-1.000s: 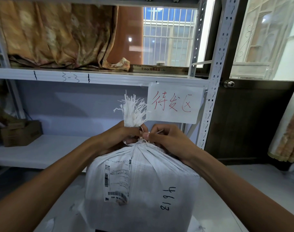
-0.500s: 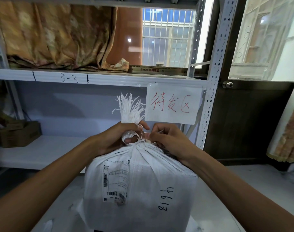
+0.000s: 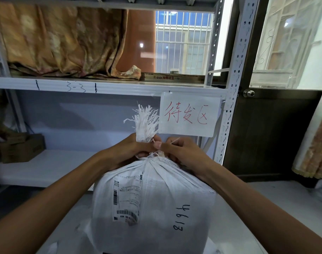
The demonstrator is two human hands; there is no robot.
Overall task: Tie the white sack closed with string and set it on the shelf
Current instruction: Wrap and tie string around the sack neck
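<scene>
A full white woven sack (image 3: pixel 156 202) stands upright in front of me, with a shipping label and the handwritten number 4613 on its side. Its mouth is gathered into a neck, and a frayed tuft (image 3: pixel 147 123) sticks up above it. My left hand (image 3: pixel 127 153) is clenched around the neck from the left. My right hand (image 3: pixel 182 154) pinches a thin pale string (image 3: pixel 174 141) right beside the neck; the string's end pokes up between my fingers. How the string runs round the neck is hidden by my fingers. The white metal shelf (image 3: pixel 46 169) lies behind the sack.
A brown cardboard box (image 3: pixel 20 147) sits at the shelf's left end. A paper sign with red writing (image 3: pixel 188 116) hangs from the upper shelf board, next to the perforated upright (image 3: pixel 229 107). A crumpled curtain (image 3: pixel 55 43) lies on the upper shelf. A dark door stands to the right.
My hands stay at the sack's neck with small finger shifts; the left hand grips higher around the tuft's base, and the string end now pokes up from my right fingers.
</scene>
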